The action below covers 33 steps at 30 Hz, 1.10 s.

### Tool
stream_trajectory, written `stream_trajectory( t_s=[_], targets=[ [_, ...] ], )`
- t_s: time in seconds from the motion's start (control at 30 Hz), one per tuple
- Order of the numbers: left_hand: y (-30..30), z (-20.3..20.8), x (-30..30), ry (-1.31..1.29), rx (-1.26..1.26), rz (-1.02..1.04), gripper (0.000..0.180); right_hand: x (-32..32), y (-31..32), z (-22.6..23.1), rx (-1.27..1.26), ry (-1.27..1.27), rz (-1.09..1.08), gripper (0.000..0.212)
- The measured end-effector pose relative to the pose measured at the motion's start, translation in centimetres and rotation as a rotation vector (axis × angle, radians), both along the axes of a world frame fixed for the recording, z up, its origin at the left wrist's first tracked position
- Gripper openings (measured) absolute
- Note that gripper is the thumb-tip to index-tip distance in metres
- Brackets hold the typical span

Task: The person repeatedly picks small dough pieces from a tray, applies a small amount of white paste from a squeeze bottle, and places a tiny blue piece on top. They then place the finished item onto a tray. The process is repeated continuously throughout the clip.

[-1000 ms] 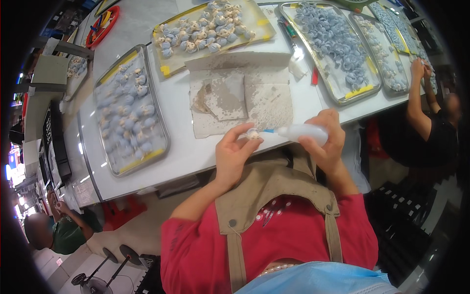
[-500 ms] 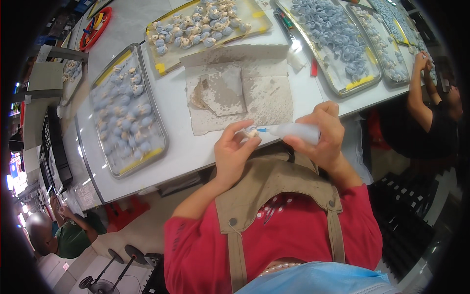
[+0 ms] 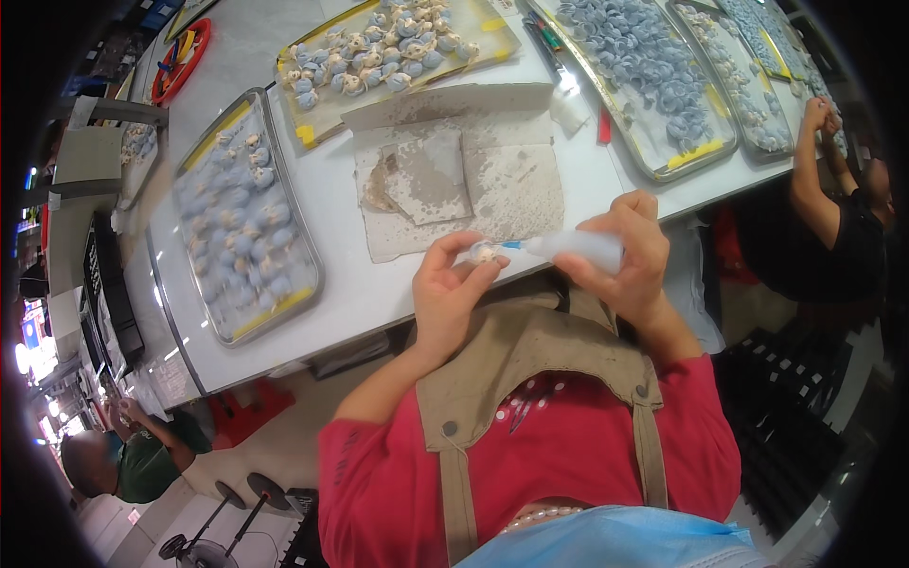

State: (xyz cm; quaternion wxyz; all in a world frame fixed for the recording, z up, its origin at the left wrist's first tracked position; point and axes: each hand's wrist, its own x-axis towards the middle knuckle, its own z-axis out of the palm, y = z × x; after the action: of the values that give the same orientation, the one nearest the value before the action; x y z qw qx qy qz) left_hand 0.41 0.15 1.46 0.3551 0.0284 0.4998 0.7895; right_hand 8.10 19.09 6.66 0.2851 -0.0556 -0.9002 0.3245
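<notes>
So the place was a busy workshop, and the white table (image 3: 350,293) had a glossy top with metal-rimmed trays crowding round. The left tray (image 3: 318,267) and the far tray (image 3: 483,62) carried rounded little cream and blue-grey figures, while the right tray (image 3: 639,137) was heaped with thin, curled blue-grey bits, petal-like. Yellow tape marked bits of their edges. A red rimmed dish (image 3: 202,59) sat way over at the far left, one co-worker (image 3: 805,237) in black was busy on the right, and another (image 3: 147,464) in green was off to the lower left. Smack in front of the person lay a creased sheet of cardboard (image 3: 516,189), matte and blotchy with grey stains. As for the hands: the left hand (image 3: 445,293) had thumb and index nearly closed, pinching a small rounded figure (image 3: 484,253), cream and bluish, just by the cardboard's near edge. The right hand (image 3: 632,251) was curled around a smooth, whitish, cloudy bottle (image 3: 589,249), thumb on the near side, its slim blue tip (image 3: 511,244) aimed at the figure; can't tell if they actually touched.
</notes>
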Motion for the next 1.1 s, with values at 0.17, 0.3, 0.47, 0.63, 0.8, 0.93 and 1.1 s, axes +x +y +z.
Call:
stream_trajectory(
  t_s=[0.17, 0.3, 0.47, 0.63, 0.8, 0.93, 1.1],
  targets=[
    [-0.1, -0.1, 0.0, 0.006, 0.012, -0.024, 0.033, -0.2, -0.2, 0.1, 0.004, 0.001, 0.001, 0.029],
    [-0.2, -0.1, 0.0, -0.002, -0.001, -0.002, 0.034, -0.3, -0.2, -0.1, 0.008, 0.001, -0.001, 0.029],
    [-0.6, -0.6, -0.3, -0.03, 0.011, 0.025, 0.034, -0.3, 0.4, -0.9, -0.115, -0.008, -0.009, 0.027],
    [-0.8, -0.6, -0.6, -0.118, 0.051, 0.029, 0.034, -3.2, 1.0, -5.3, -0.433, -0.023, -0.201, 0.023],
    [-1.3, 0.0, -1.2, -0.263, 0.343, -0.157, 0.032, -6.1, 1.5, -7.5, -0.078, -0.027, -0.244, 0.017],
    [-1.5, 0.0, -1.7, -0.258, 0.397, -0.253, 0.032, -5.7, 3.9, -7.3, -0.039, -0.069, -0.231, 0.011],
    [-0.9, -0.1, -1.3, -0.248, 0.212, -0.231, 0.032, -3.9, 11.6, -5.8, 0.24, -0.105, -0.335, 0.024]
  ],
)
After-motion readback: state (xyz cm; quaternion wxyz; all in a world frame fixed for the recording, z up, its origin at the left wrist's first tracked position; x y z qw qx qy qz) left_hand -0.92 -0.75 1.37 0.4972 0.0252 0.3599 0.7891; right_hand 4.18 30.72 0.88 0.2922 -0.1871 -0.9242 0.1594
